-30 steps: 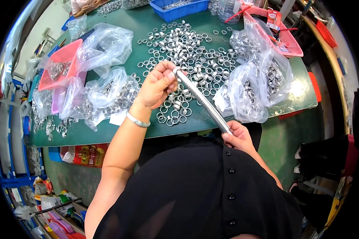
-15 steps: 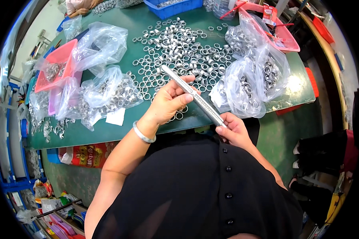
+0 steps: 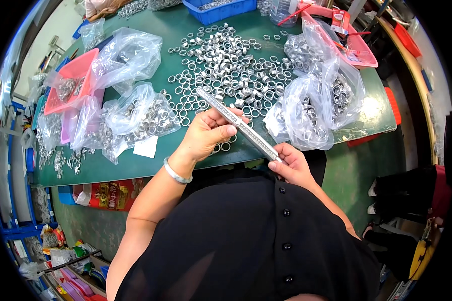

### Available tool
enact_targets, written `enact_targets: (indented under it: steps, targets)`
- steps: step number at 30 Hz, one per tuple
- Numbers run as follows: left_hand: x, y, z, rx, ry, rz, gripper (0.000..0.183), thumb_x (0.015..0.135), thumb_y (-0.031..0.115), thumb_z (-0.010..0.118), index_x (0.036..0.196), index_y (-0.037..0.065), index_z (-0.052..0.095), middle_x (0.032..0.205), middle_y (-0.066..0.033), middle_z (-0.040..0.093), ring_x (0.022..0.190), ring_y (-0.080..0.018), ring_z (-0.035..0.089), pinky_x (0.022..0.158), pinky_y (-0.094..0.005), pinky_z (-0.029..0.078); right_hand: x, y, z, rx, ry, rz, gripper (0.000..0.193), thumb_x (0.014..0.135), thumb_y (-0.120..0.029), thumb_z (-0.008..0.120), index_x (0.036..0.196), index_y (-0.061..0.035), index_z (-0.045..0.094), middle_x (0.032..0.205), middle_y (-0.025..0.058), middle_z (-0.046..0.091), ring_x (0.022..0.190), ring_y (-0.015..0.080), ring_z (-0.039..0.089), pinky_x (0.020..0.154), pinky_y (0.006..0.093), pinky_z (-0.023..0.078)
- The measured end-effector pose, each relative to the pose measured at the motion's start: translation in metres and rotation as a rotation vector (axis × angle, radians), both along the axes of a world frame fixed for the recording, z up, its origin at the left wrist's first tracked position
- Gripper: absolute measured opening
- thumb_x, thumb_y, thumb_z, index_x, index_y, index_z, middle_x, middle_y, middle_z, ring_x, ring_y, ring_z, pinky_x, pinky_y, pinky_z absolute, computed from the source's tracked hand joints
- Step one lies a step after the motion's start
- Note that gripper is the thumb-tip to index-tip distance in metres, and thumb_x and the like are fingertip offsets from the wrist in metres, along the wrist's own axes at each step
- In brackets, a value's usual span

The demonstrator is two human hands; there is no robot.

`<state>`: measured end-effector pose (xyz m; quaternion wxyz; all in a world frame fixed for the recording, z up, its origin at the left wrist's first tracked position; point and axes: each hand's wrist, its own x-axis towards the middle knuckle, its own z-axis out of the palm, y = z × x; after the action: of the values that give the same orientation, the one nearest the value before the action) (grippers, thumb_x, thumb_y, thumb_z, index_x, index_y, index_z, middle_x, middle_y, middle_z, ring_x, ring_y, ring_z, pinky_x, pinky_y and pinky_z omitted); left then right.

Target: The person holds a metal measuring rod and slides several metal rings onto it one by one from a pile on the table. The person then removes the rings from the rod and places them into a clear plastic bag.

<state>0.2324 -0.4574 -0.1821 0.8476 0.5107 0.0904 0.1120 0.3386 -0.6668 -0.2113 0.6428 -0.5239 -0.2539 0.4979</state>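
Note:
A long, tapered metal ring mandrel point(image 3: 257, 142) with graduated markings slants across in front of me, its thin end up and to the left, over the table edge. My right hand point(image 3: 292, 163) grips its thick lower end. Farther up, my left hand point(image 3: 204, 134) is closed around its middle, thumb on the near side. A silver ring point(image 3: 237, 122) seems to sit on the mandrel at my left fingertips, partly hidden by them. Beyond the hands, a wide heap of loose silver rings point(image 3: 231, 62) is spread over the green table point(image 3: 171, 150).
Clear plastic bags of rings lie at the left point(image 3: 140, 115) and right point(image 3: 306, 113). Pink baskets point(image 3: 93, 65) point(image 3: 364, 52) stand on both sides, a blue tray point(image 3: 221, 15) at the back. Another person's arm point(image 3: 103, 10) shows far left; dark-trousered legs point(image 3: 402, 193) stand at right.
My left hand and the mandrel's thin end have dropped slightly toward me and to the left. My right hand keeps its hold on the thick end, almost in place.

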Motion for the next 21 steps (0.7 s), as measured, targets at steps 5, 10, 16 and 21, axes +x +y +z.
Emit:
enact_targets:
  steps: [5,10,16,21]
  targets:
    - [0.003,0.000,-0.004,-0.028,-0.042,0.054,0.021,0.079,0.006,0.056,0.099,0.001,0.052,0.089,-0.0103,0.058,0.060,-0.0057,0.046,0.052,-0.0169,0.037,0.001,-0.001,-0.001,-0.011,0.004,0.019,0.020,0.078,-0.007,0.058,0.095,-0.0042,0.048,0.070,-0.0049,0.046,0.056,0.0002,0.039,0.048,0.0149,0.030]
    - [0.006,0.033,0.001,-0.212,-0.239,0.281,0.014,0.085,0.013,0.048,0.094,0.003,0.051,0.085,-0.0072,0.056,0.058,-0.0056,0.041,0.050,-0.0198,0.035,0.001,-0.006,0.001,-0.062,-0.018,-0.003,0.021,0.077,-0.008,0.059,0.095,-0.0047,0.048,0.070,-0.0049,0.047,0.056,0.0002,0.040,0.047,0.0146,0.030]
    - [0.026,0.054,0.015,-0.227,0.075,0.357,0.018,0.079,0.013,0.050,0.095,0.004,0.053,0.084,-0.0067,0.056,0.064,-0.0099,0.050,0.051,-0.0207,0.040,0.005,-0.019,-0.016,0.017,0.089,-0.088,0.021,0.077,-0.007,0.058,0.094,-0.0020,0.047,0.067,-0.0025,0.048,0.050,0.0022,0.041,0.044,0.0155,0.032]
    - [0.059,0.071,0.010,0.382,0.360,0.194,0.013,0.074,0.010,0.060,0.084,0.001,0.059,0.063,0.0006,0.052,0.052,-0.0069,0.046,0.048,-0.0194,0.040,0.007,-0.018,-0.018,0.077,0.123,-0.113,0.022,0.078,-0.007,0.058,0.094,0.0006,0.046,0.065,0.0002,0.048,0.048,0.0034,0.041,0.042,0.0160,0.033]
